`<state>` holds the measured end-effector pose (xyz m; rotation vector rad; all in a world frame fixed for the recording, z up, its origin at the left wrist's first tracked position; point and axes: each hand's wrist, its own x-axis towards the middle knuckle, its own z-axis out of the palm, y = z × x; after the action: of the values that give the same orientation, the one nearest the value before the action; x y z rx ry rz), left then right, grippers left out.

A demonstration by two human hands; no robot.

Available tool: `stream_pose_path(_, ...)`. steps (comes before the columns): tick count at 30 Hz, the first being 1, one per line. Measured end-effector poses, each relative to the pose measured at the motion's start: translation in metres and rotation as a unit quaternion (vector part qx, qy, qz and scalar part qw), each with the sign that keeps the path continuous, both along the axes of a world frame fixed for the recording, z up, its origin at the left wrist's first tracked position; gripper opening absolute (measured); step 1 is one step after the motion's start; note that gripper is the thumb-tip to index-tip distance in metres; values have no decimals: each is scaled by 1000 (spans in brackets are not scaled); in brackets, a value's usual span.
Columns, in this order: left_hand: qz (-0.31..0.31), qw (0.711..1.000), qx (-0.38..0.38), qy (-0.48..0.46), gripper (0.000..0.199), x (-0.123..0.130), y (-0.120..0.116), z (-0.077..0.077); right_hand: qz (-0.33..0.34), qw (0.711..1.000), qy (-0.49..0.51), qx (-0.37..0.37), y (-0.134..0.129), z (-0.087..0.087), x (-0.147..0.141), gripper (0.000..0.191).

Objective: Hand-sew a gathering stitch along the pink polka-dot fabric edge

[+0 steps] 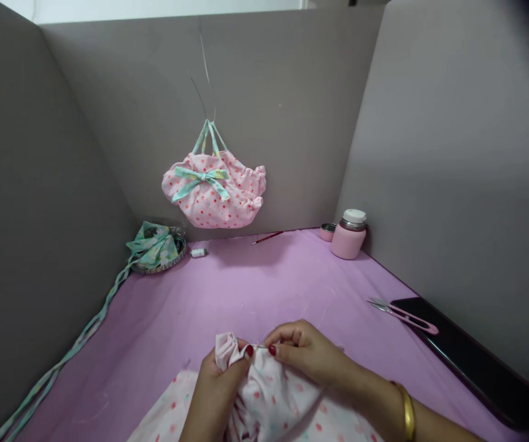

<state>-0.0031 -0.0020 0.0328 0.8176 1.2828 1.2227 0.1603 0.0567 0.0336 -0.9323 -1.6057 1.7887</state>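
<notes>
A pale pink dotted cloth (269,393) lies bunched up at the near edge of the table. My left hand (221,383) grips a gathered fold of it between thumb and fingers. Close beside that thumb, my right hand (304,353) is closed in a pinch at the cloth's upper edge. Between the two thumbs shows a thin pale sliver that looks like a sewing needle (261,347); most of it is hidden by the fingers. The cloth's lower part runs out of view beneath both wrists.
A dotted pink garment (218,196) with mint straps hangs on the back partition. Pink thread snips (405,316) lie by a black flat object (467,362). A pink jar (348,238) stands back right. Mint cloth (151,245) fills a basket (166,265), its strips trailing left.
</notes>
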Motion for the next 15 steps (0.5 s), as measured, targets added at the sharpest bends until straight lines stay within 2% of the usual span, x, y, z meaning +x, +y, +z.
stream_pose_path(5,12,998,20,53,14,0,0,2,-1,998,-36,49,-1,2,0,25)
stream_pose_path(8,10,991,47,122,15,0,-2,2,-5,992,-72,101,-3,3,0,22)
stream_pose_path(12,0,973,83,217,17,-2,-5,-1,-16,970,-142,195,-7,5,-1,22)
stream_pose_path(15,-15,971,88,223,16,-2,-5,-1,-29,956,-178,233,-9,6,-2,22)
